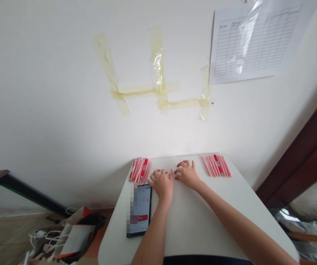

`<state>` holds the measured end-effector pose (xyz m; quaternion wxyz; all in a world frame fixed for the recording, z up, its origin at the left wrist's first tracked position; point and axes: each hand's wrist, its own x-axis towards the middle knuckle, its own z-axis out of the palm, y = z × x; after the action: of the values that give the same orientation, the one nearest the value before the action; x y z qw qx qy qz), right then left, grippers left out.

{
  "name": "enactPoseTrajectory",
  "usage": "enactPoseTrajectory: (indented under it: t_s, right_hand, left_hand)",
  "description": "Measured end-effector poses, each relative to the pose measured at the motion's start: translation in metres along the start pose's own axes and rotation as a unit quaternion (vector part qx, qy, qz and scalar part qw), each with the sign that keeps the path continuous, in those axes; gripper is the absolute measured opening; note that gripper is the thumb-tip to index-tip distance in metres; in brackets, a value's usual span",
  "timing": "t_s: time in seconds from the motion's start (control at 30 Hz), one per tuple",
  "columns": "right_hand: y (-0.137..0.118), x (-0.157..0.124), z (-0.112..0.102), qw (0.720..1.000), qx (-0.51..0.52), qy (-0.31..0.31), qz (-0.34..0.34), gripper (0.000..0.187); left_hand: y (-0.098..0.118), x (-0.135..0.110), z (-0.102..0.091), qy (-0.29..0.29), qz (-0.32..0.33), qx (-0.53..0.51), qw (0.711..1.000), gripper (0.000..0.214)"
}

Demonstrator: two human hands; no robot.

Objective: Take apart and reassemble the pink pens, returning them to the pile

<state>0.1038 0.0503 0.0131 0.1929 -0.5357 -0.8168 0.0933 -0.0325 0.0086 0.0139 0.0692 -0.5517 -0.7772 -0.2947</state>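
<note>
My left hand [162, 184] is over the white table top, fingers apart and slightly bent, between the left bunch of pens [140, 171] and my other hand. A small pink tip shows at its thumb; I cannot tell whether it is the thumb or a pen's end. My right hand [187, 175] lies just to the right, fingers spread and curved, with nothing visible in it. The left bunch holds several pink and red pens, heaped together. Farther right, several pink pens and a red one form a row of pens [217, 165].
A phone [143, 209] with its screen lit lies on the white table [199, 228], beside my left forearm. Yellowed tape [138, 92] and a printed sheet [254, 40] are stuck to the wall behind. Bags [75, 235] stand on the floor at left.
</note>
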Motion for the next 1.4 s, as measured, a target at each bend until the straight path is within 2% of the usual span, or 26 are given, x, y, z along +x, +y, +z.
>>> enactPoseTrajectory:
  t_s: [0.63, 0.8, 0.9, 1.03, 1.2, 1.4]
  right_hand:
    - [0.0, -0.001, -0.002, 1.0, 0.007, 0.001, 0.002, 0.022]
    - [0.005, 0.0, -0.008, 0.998, 0.037, 0.048, 0.017, 0.028]
    - [0.018, -0.002, -0.017, 0.995, 0.048, 0.087, 0.014, 0.028]
    - [0.052, -0.013, -0.03, 0.987, 0.075, 0.139, -0.001, 0.031]
    - [0.092, -0.032, -0.032, 0.989, 0.031, 0.143, 0.001, 0.03]
    - [0.097, -0.051, -0.021, 0.991, 0.01, 0.131, -0.038, 0.031]
  left_hand:
    - [0.0, -0.001, -0.001, -0.005, 0.001, -0.002, 1.0, 0.035]
    - [0.001, 0.0, -0.002, -0.012, -0.003, -0.005, 1.0, 0.035]
    - [0.001, 0.0, -0.003, -0.018, -0.008, -0.008, 1.0, 0.035]
    - [0.001, 0.001, -0.003, -0.021, -0.006, -0.011, 1.0, 0.033]
    - [0.002, 0.0, -0.001, -0.03, -0.001, -0.014, 0.999, 0.03]
    - [0.003, -0.001, 0.002, -0.037, 0.023, -0.024, 0.999, 0.025]
